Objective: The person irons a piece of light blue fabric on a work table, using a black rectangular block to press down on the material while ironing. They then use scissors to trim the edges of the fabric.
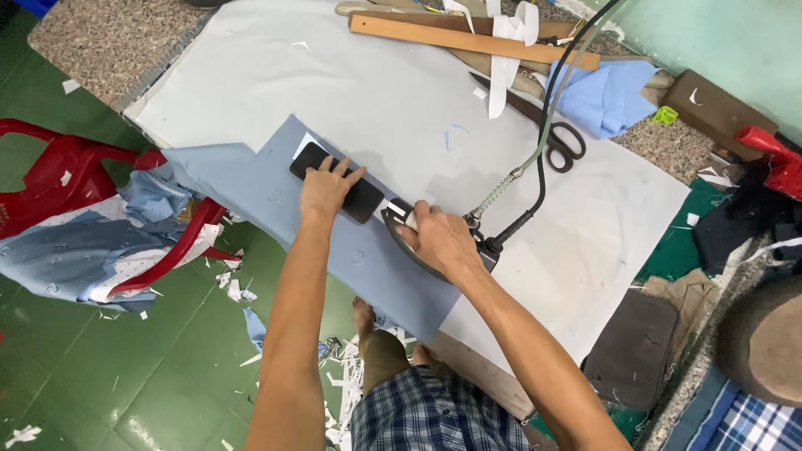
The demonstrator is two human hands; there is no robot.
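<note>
While the left hand (328, 188) is lying flat with its fingers (338, 167) spread open and pressing down on a black rectangular block (338, 182), the right hand (441, 240) is curling its fingers closed around the handle of a dark steam iron (415, 238). Only the near end of the block is lying under the left palm; its far corner is showing beyond the fingertips. Under the block, a strip of light blue cloth (276, 188) is lying across the white ironing pad (351, 83), and one end of it is hanging off the pad's edge below the right wrist. A small white piece (307, 144) is peeking out just past the far corner of the block. The iron is sitting on the blue cloth just beside the block, its nose almost touching the block's near end, between the two hands. From behind the right knuckles, a black cord and a pale hose (535, 159) are running up and away across the pad. Well beyond the fingers of both hands, black scissors (551, 134) are lying by the cord, a long wooden ruler (468, 40) is lying at the far edge, and folded blue fabric (606, 96) is resting near it. Off to the left of the left hand, a red plastic chair (75, 167) is carrying more cloth pieces above the green floor (150, 367).
</note>
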